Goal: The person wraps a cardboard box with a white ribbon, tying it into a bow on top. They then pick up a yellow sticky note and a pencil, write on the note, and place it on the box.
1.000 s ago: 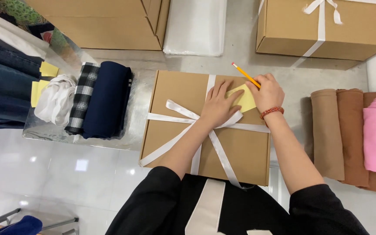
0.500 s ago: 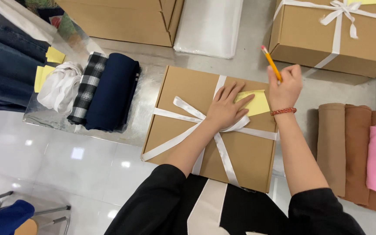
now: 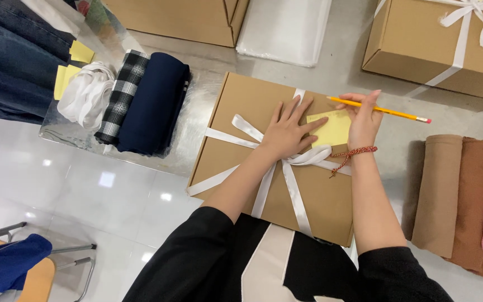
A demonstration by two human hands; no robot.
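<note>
the brown cardboard box (image 3: 241, 145), flat and tied with a white ribbon (image 3: 286, 168), lay on the table right below the person. a second ribboned box (image 3: 420, 45) sat at the upper right, and small yellow tags (image 3: 68, 72) marked the folded jeans at left. the left hand (image 3: 289, 131) lay flat, fingers spread, on the yellow sticky note (image 3: 334, 127) on the lid. the right hand (image 3: 363, 120) was closed on a yellow pencil (image 3: 378, 109), now lying level rather than tipped upward as before.

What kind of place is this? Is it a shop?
Probably a clothes shop's packing area or a gift-wrapping spot. Rolled and folded clothes lie beside a brown box tied with white ribbon, a second ribboned box sits nearby, and folded jeans carry yellow sticky notes.
</note>
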